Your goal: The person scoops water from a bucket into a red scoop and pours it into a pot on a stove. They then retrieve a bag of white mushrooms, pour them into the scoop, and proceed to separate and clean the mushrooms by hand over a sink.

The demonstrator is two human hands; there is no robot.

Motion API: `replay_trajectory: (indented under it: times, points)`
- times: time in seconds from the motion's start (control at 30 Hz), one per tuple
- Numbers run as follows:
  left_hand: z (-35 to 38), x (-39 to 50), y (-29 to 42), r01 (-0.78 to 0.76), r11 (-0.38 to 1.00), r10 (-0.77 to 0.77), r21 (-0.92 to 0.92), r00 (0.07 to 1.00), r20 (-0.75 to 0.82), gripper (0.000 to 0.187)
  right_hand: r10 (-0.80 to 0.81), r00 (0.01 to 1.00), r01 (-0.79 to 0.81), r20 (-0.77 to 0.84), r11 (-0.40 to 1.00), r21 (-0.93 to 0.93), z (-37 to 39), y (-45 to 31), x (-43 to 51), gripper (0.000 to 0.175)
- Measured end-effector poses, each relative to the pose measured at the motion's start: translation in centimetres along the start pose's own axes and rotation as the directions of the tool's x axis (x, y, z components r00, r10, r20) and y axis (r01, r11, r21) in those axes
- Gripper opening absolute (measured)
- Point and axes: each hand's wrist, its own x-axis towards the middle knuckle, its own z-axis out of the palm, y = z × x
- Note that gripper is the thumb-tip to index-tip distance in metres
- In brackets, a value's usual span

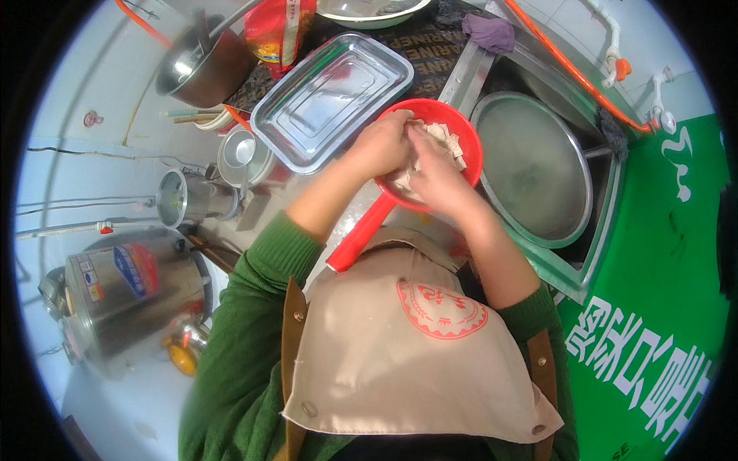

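Both my hands are inside a red plastic long-handled bowl (476, 151), among pale, flat food pieces (454, 148) that I cannot identify. My left hand (385, 141) reaches in from the left, its fingertips down in the pieces. From the right comes my right hand (433, 170), its fingers spread over the pieces and close to the left ones. Whether either hand grips a piece is hidden by the overlapping fingers. The bowl's red handle points down towards my apron (403, 357). A rectangular steel tray (340, 98) lies just left of the bowl, with a wet-looking bottom.
Right of the bowl, a large round basin (585, 173) of cloudy liquid sits in a steel sink (605, 230). A purple cloth (489, 33) hangs at the sink's corner. Leftward are a saucepan (230, 69), nested bowls (222, 155), a red bag (277, 29) and a large steel drum (138, 288).
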Motion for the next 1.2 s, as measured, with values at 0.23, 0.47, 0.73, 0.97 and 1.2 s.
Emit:
replay_trajectory:
  times: [0.23,0.47,0.73,0.97,1.2]
  points:
    - [2.2,-0.1,0.4,-0.364,0.905,0.365,0.222,0.930,0.038,0.039,0.144,0.986,-0.163,0.078,0.916,0.365,-4.9,6.6,0.9,0.052]
    - [6.5,2.2,2.9,-0.324,0.781,0.260,0.533,0.946,0.194,0.058,0.161,0.940,-0.166,-0.303,0.986,0.009,-5.3,7.0,1.4,0.033]
    - [6.4,3.8,2.5,-0.467,0.737,0.342,0.489,0.881,0.326,0.040,0.232,0.929,-0.215,-0.288,0.972,0.091,-4.2,8.5,1.5,0.030]
    - [5.4,2.9,3.1,-0.542,0.740,0.243,0.398,0.768,0.592,0.050,0.254,0.944,-0.234,-0.208,0.965,0.118,-4.7,7.2,1.9,0.030]
    - [4.0,1.6,4.2,-0.600,0.680,0.054,0.423,0.615,0.786,0.048,0.095,0.964,-0.126,-0.249,0.986,-0.111,-4.0,6.8,2.2,0.029]
